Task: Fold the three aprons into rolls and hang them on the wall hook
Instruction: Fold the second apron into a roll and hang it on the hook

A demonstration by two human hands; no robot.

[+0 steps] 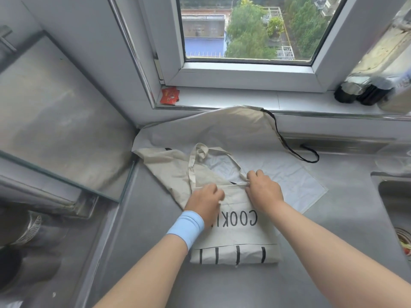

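Soft daylight enters through the window (pixel 246 30), shadows are faint, wide-angle distortion bends the edges, and the bottles (pixel 364 90) at right blur.

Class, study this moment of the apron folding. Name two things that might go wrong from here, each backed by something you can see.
1. The neck loop lies loose beyond the left hand and right hand, which grip the printed apron at its top hem. If it is rolled in carelessly, it may get trapped, leaving nothing to hang by.
2. The printed apron rests on a pale apron, so rolling may drag that one along.
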